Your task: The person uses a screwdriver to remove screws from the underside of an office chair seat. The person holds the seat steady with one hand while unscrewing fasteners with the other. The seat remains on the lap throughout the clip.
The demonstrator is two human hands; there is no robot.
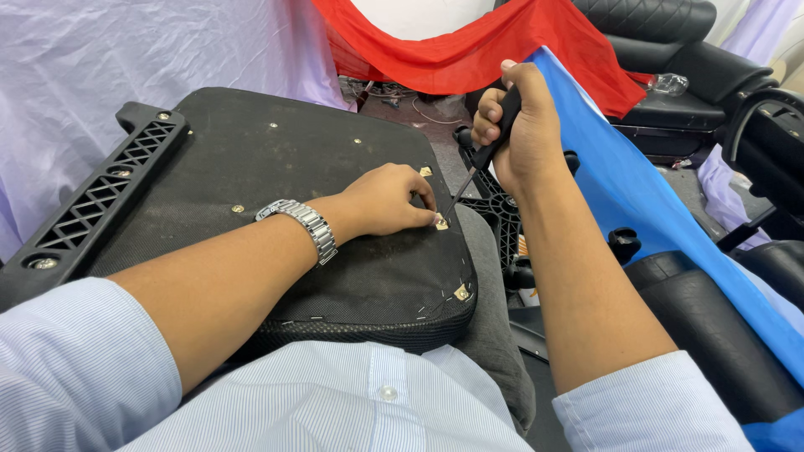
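An upturned black chair seat (pixel 251 167) rests across my lap, its fabric underside facing up. My left hand (pixel 387 199), with a metal watch on the wrist, pinches a small brass-coloured fitting (pixel 440 222) near the seat's right edge. My right hand (pixel 511 125) grips the black handle of a screwdriver (pixel 481 159), whose thin shaft slants down with its tip on that fitting. A second brass fitting (pixel 461 292) sits at the near right corner and another (pixel 425 171) lies just behind my left hand.
A black plastic lattice bracket (pixel 92 205) is fixed along the seat's left edge. Blue cloth (pixel 636 192) drapes over a black chair (pixel 712 335) on the right. Red cloth (pixel 469 50) hangs behind, lilac sheeting (pixel 100 59) to the left, and a black chair base (pixel 502 226) lies below.
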